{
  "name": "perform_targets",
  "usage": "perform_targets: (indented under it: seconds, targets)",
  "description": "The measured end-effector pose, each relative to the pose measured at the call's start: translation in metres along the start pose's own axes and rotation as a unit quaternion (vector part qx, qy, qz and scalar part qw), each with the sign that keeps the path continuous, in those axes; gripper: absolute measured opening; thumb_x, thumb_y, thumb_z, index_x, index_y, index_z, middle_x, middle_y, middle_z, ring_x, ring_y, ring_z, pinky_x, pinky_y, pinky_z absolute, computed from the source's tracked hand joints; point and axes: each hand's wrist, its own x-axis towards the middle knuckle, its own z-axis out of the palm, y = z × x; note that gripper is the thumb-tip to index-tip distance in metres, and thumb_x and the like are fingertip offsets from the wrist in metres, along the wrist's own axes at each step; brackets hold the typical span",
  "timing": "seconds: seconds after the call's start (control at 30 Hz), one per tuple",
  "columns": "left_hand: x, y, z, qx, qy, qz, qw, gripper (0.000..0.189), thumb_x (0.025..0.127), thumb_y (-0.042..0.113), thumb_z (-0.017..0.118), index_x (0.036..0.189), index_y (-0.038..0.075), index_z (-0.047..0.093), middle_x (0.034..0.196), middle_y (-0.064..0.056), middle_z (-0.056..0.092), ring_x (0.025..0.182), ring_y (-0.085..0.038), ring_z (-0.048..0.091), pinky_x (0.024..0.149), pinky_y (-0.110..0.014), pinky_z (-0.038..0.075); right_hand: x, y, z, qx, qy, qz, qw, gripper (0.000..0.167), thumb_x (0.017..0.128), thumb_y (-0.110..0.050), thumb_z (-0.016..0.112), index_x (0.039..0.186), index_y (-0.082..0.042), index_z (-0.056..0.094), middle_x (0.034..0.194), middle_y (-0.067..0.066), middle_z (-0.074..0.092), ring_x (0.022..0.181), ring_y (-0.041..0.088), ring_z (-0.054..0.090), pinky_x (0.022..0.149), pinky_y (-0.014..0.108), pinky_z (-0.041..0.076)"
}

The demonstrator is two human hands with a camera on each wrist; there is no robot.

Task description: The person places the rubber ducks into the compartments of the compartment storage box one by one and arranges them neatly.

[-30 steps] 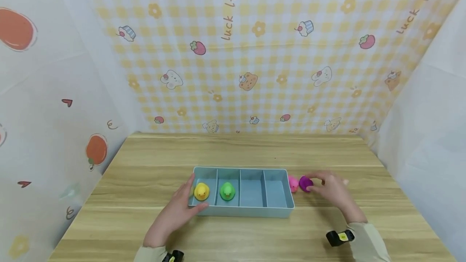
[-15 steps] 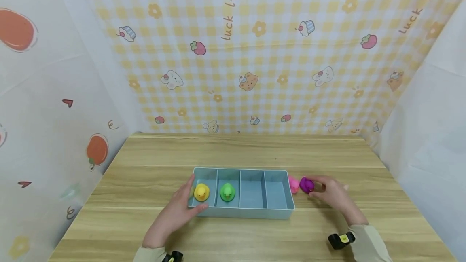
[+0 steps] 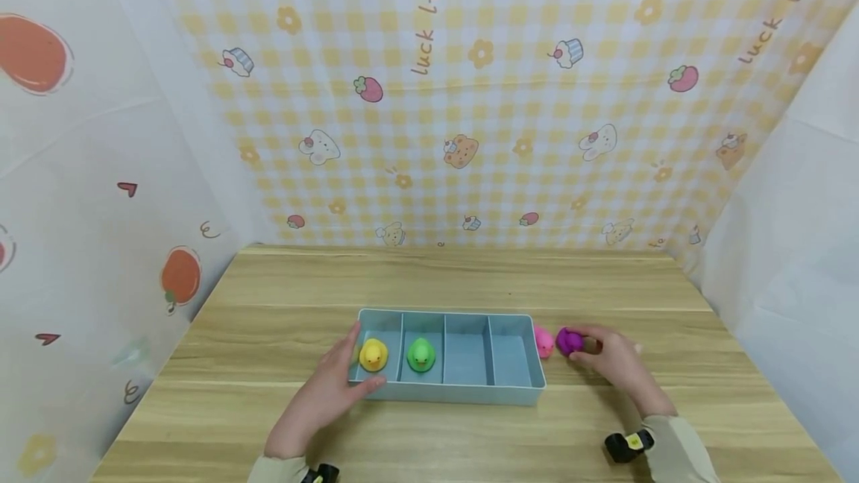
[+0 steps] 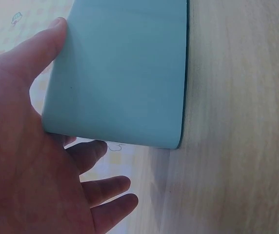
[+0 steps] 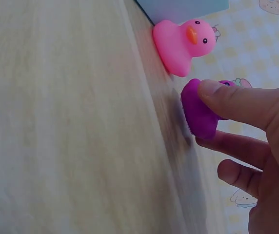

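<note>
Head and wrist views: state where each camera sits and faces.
Head: worn on the head, looking forward and down at the tray; left hand, right hand and sleeves show.
Left wrist: on that wrist, facing the tray's outer wall; left hand shows.
Right wrist: on that wrist, facing the purple duck; right hand shows.
Head and right wrist share the purple duck and pink duck.

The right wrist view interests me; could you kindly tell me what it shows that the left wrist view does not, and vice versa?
Only the right wrist view shows the pink duck and the purple duck, which the right hand holds.

Only the left wrist view shows the left hand, at one end of the blue box.

Both share part of that box, the wood-grain table and the patterned cloth.
</note>
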Motion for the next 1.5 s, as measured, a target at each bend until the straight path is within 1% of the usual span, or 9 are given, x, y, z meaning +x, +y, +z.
perform_targets:
  seconds: [0.13,0.23,0.43,0.6,0.73,0.83,1.03,1.17,1.5]
  targets:
    - [0.001,-0.001,0.0,0.003,0.002,0.003,1.0,0.1,0.084,0.053,0.066,0.155,0.013,0.009,0.154,-0.024,0.024,0.139,-0.047,0.025,0.107,-0.064,0.027,0.0,-0.001,-0.004,-0.001,0.003,0.0,1.0,0.043,0.077,-0.02,0.079,0.117,-0.008,0.067,0.109,0.017,0.069,0.074,0.016,0.052,0.066,0.027,0.033]
    - [0.002,-0.001,0.0,0.002,0.004,0.003,1.0,0.099,0.084,0.053,0.066,0.155,0.013,0.009,0.154,-0.023,0.024,0.139,-0.047,0.025,0.107,-0.064,0.027,0.0,-0.002,-0.006,0.002,0.004,-0.004,1.0,0.043,0.078,-0.021,0.079,0.117,-0.008,0.067,0.106,0.013,0.069,0.069,0.012,0.045,0.06,0.024,0.035]
    - [0.002,-0.001,0.0,-0.004,0.002,0.002,1.0,0.099,0.084,0.052,0.066,0.155,0.013,0.009,0.154,-0.023,0.024,0.14,-0.047,0.024,0.107,-0.064,0.027,0.0,-0.006,-0.011,0.009,-0.001,0.001,1.0,0.045,0.079,-0.028,0.078,0.119,-0.011,0.067,0.102,0.009,0.068,0.069,0.013,0.044,0.06,0.024,0.033]
    - [0.002,0.0,0.0,-0.005,0.001,0.001,1.0,0.099,0.084,0.051,0.066,0.155,0.013,0.008,0.155,-0.023,0.024,0.14,-0.046,0.024,0.108,-0.063,0.027,0.0,-0.011,-0.015,0.003,0.013,0.003,0.9999,0.045,0.078,-0.031,0.078,0.118,-0.012,0.068,0.098,0.008,0.069,0.071,0.016,0.047,0.066,0.031,0.026]
    - [0.002,0.0,-0.001,-0.006,0.001,0.002,1.0,0.099,0.084,0.051,0.066,0.155,0.013,0.008,0.154,-0.024,0.024,0.139,-0.047,0.025,0.107,-0.064,0.028,0.001,-0.015,-0.018,0.004,0.025,-0.011,0.9996,0.043,0.079,-0.031,0.078,0.117,-0.014,0.068,0.11,0.014,0.069,0.087,0.025,0.059,0.072,0.033,0.032]
    - [0.002,0.001,-0.001,-0.007,0.001,0.0,1.0,0.099,0.084,0.051,0.066,0.155,0.013,0.008,0.154,-0.024,0.024,0.139,-0.047,0.025,0.106,-0.064,0.029,0.001,-0.019,-0.018,0.009,0.026,-0.018,0.9995,0.042,0.079,-0.032,0.078,0.117,-0.015,0.069,0.116,0.016,0.067,0.095,0.03,0.062,0.074,0.033,0.038]
    - [0.001,0.002,-0.001,-0.01,-0.002,0.001,0.9999,0.099,0.084,0.05,0.067,0.155,0.012,0.009,0.154,-0.024,0.024,0.139,-0.047,0.025,0.107,-0.064,0.028,0.0,-0.026,-0.017,0.023,0.023,-0.018,0.9993,0.041,0.079,-0.032,0.078,0.115,-0.015,0.07,0.112,0.012,0.069,0.089,0.024,0.057,0.07,0.028,0.037]
    - [0.0,0.001,-0.001,-0.01,-0.003,0.003,0.9999,0.099,0.084,0.051,0.066,0.155,0.012,0.009,0.155,-0.024,0.023,0.139,-0.046,0.025,0.108,-0.063,0.028,0.0,-0.03,-0.016,0.042,0.029,-0.026,0.9984,0.039,0.08,-0.03,0.078,0.115,-0.016,0.07,0.113,0.009,0.069,0.091,0.024,0.057,0.071,0.025,0.04]
    - [0.001,-0.001,-0.001,-0.007,-0.002,0.002,1.0,0.099,0.084,0.052,0.066,0.155,0.012,0.009,0.155,-0.023,0.023,0.139,-0.046,0.026,0.108,-0.062,0.028,0.001,-0.044,-0.013,0.043,0.043,-0.047,0.997,0.038,0.078,-0.025,0.079,0.114,-0.016,0.07,0.106,0.002,0.069,0.085,0.02,0.052,0.067,0.025,0.041]
